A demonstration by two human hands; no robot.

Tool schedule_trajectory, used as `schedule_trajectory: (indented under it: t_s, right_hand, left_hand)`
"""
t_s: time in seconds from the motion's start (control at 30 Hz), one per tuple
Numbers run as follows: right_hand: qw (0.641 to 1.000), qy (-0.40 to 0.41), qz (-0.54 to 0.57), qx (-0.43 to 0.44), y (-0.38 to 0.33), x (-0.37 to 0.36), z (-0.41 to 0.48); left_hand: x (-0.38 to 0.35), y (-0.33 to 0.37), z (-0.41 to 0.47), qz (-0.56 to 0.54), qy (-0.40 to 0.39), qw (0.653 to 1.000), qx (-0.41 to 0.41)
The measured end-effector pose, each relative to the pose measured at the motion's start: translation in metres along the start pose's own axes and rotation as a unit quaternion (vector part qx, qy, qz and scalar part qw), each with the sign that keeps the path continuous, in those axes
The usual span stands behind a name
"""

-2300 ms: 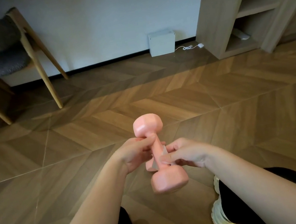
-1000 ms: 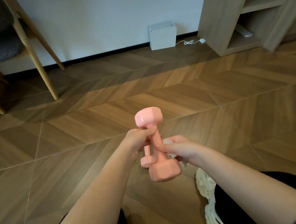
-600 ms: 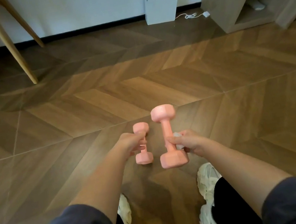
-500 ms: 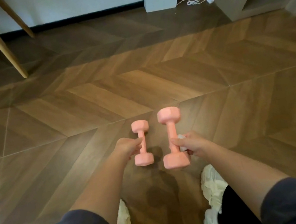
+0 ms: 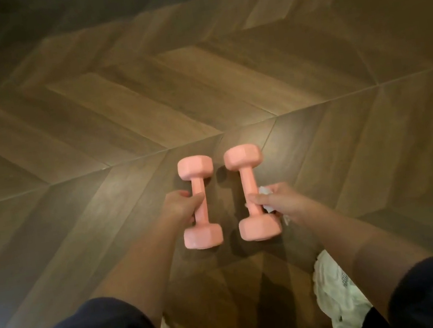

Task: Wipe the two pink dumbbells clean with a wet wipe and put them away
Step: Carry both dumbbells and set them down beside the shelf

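Underfoot, chevron wood floor (image 5: 88, 113), left dumbbell (image 5: 199, 192) beside right dumbbell (image 5: 246, 179), white sneaker (image 5: 342, 300)

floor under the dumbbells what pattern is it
The floor is brown wood planks laid in a chevron pattern, clearest in the head view.

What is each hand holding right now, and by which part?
Left hand grips the left dumbbell by its middle bar; right hand grips the right dumbbell by its bar, wet wipe bunched in the same hand.
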State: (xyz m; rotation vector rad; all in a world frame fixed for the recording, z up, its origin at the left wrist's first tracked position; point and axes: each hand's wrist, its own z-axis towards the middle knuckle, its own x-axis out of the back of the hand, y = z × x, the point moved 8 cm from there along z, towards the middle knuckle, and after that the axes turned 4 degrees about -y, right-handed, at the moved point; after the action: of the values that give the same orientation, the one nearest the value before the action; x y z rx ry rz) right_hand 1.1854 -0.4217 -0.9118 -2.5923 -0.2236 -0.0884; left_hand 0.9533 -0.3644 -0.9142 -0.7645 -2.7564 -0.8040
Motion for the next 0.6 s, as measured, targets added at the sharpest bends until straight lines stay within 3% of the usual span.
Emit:
schedule_trajectory:
  t_s: [0.3, 0.6]
  right_hand:
    - [0.999, -0.035, -0.010, -0.012, -0.003, 0.014, 0.025]
    - [0.999, -0.039, 0.023, 0.006, -0.088, 0.069, -0.104]
  left_hand:
    - [-0.002, 0.011, 0.015, 0.067, -0.036, 0.997, 0.006]
    - [0.029, 0.110, -0.101, 0.045, -0.046, 0.998, -0.001]
